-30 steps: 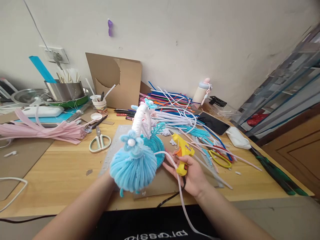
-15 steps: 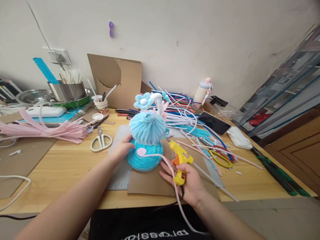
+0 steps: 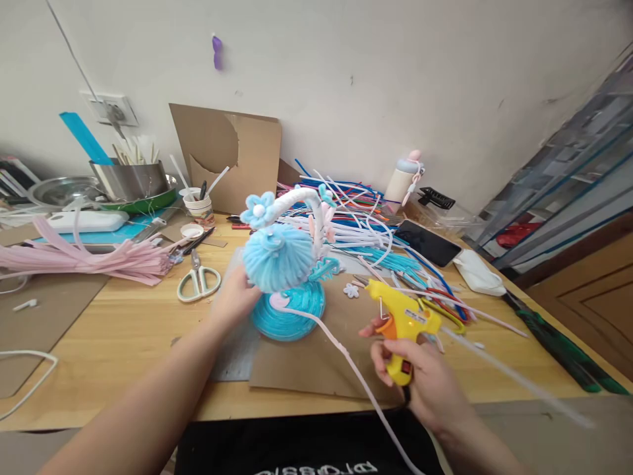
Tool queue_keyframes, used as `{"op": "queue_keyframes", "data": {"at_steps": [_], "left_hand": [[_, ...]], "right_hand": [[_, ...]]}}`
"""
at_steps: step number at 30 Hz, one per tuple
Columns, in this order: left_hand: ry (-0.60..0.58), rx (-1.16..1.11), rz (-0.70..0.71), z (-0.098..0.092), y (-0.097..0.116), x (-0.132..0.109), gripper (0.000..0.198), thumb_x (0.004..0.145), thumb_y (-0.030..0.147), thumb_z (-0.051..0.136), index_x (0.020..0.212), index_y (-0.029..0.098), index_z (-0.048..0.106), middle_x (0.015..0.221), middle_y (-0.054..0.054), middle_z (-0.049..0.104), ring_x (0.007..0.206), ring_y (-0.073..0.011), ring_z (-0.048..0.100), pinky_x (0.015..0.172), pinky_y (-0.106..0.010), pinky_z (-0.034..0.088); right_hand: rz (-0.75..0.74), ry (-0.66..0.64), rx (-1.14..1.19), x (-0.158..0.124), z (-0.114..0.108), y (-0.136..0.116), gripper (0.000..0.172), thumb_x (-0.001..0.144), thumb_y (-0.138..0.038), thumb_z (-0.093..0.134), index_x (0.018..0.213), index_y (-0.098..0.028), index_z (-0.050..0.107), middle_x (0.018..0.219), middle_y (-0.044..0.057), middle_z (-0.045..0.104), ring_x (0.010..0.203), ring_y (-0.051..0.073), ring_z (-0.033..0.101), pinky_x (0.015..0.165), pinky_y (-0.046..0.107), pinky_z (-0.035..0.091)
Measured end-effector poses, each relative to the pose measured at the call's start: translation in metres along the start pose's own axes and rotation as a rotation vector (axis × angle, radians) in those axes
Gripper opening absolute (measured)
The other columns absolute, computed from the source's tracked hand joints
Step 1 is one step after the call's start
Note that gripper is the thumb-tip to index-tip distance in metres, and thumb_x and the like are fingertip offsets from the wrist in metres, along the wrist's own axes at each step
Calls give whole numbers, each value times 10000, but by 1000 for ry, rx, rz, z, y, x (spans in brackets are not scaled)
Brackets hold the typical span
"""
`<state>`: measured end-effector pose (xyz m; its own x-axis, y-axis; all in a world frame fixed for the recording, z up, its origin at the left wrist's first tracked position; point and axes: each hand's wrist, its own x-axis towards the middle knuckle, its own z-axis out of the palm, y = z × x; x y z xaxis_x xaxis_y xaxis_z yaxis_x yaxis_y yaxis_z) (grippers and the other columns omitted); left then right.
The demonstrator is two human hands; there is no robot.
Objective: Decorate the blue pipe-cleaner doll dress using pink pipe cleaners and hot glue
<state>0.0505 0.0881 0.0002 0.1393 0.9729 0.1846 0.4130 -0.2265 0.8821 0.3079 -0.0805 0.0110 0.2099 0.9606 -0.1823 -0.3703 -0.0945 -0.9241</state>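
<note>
A pipe-cleaner lamp craft stands before me, with a round blue base (image 3: 297,326), a white curved stem (image 3: 297,196) bearing flowers, and a fluffy light-blue shade (image 3: 277,257). My left hand (image 3: 236,297) grips its left side, fingertips partly hidden behind the shade. On the base sits a small pink coil (image 3: 279,301), from which a long pink pipe cleaner (image 3: 346,356) trails down toward my lap. My right hand (image 3: 425,376) is wrapped round a yellow hot glue gun (image 3: 408,320), off to the right of the base, with a glue stick (image 3: 514,373) jutting from its rear.
Cardboard (image 3: 316,369) lies under the craft, with a small white flower (image 3: 351,290) on it. White-handled scissors (image 3: 198,284) and a pink pipe-cleaner bundle (image 3: 99,254) are left. Behind spreads a heap of pipe cleaners (image 3: 356,231); a phone (image 3: 428,243) lies right.
My right hand has carried the glue gun rightward, away from the base. The lamp craft has turned, its shade and flower shifting left and showing more of the stem.
</note>
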Motion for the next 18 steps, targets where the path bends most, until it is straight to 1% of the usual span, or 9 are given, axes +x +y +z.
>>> {"op": "queue_keyframes", "data": {"at_steps": [1,2,4,7,9,12,14,16,18], "left_hand": [[-33,69,46,-2,-1,-3,239,831,307,607,1021,163,624,1068,-69,611,973,-217,578,844,-396,492],[-76,149,102,-4,-2,-6,196,813,303,615,956,173,649,1004,-57,628,940,-217,581,830,-376,488],[-178,298,221,-6,-2,-11,161,800,320,596,867,201,681,908,-41,649,883,-214,591,806,-343,484],[-275,391,335,-9,-1,-15,201,811,355,561,888,232,701,981,-52,674,965,-237,595,882,-352,465],[-290,436,341,-10,-3,-17,226,793,360,571,937,240,697,1053,-64,673,1045,-266,576,933,-377,444],[-324,473,280,-11,-8,-17,253,781,388,569,954,251,693,1054,-59,684,1043,-274,581,947,-389,439],[-351,463,273,-12,-10,-16,237,796,399,551,923,267,701,1039,-42,691,1020,-260,590,960,-386,429],[-376,446,282,-12,-10,-15,218,798,382,548,898,270,707,1007,-38,699,987,-250,602,955,-376,434],[-381,436,307,-11,-8,-15,214,790,352,560,919,257,702,1020,-51,695,987,-252,603,945,-368,441]], "right_hand": [[-35,-27,-149,1,-6,-10,159,752,-244,621,903,-196,632,926,59,695,474,100,504,380,213,389],[-57,-51,-311,3,-12,-19,169,765,-285,637,913,-204,646,934,59,694,504,110,521,433,229,426],[-74,-81,-578,11,-22,-37,219,728,-343,686,912,-224,688,907,68,705,607,170,584,530,273,477],[-80,-68,-843,28,-28,-48,247,645,-372,748,872,-277,731,889,49,725,778,265,633,630,329,499],[-69,-98,-989,39,-22,-46,227,622,-388,757,830,-298,744,834,29,731,780,280,640,680,354,493],[-51,-191,-1113,52,-2,-37,260,664,-409,715,905,-315,737,828,7,732,757,271,647,697,364,479],[-71,-206,-1141,58,13,-32,288,693,-435,684,953,-319,724,833,0,730,747,268,648,683,360,475],[-99,-194,-1128,62,26,-30,287,718,-462,658,955,-314,724,798,-1,726,722,258,644,671,352,473],[-144,-221,-1042,64,37,-30,262,746,-446,637,952,-310,724,792,-4,723,731,247,643,700,347,476]]}}
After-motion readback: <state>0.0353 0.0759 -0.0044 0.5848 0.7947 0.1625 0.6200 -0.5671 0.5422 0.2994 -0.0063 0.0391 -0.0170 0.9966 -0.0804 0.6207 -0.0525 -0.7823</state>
